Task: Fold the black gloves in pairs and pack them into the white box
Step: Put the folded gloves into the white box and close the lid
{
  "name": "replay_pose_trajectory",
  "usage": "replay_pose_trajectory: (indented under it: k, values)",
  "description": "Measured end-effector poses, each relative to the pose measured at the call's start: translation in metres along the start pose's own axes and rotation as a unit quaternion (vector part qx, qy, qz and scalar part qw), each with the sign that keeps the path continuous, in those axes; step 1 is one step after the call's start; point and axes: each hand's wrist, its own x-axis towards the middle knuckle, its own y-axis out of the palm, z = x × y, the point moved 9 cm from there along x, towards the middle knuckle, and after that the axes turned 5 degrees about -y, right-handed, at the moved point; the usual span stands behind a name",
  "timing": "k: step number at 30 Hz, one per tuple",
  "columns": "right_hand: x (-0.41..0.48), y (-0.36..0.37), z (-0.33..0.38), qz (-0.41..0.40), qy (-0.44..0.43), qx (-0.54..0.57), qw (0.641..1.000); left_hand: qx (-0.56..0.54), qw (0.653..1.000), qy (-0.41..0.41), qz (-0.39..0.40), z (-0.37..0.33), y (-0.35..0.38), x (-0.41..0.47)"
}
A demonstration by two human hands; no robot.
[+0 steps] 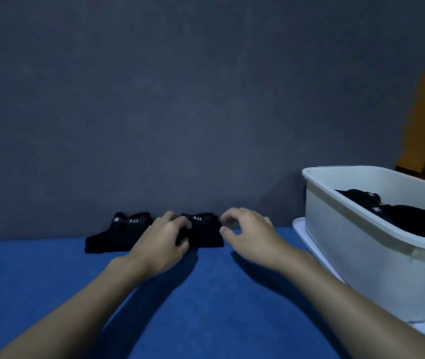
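White box (335,242) — black gloves (418,220) inside, left hand (162,242) fingers grasping loose glove (206,231), right hand (249,235) fingers released — empty.

Left hand (162,242) in grip, right hand (247,234) loose

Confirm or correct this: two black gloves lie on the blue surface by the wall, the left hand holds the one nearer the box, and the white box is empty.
Wrong on the box: the head view shows the white box has black gloves in it. The rest stands: the left hand holds the glove nearer the box.
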Motion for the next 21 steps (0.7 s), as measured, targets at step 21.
replay_pose_trajectory:
  k: [21]
  values:
    - [0.026, 0.063, -0.043, 0.064, 0.105, 0.169, 0.978, -0.125, 0.988, -0.093, 0.015, 0.006, 0.031, 0.007]
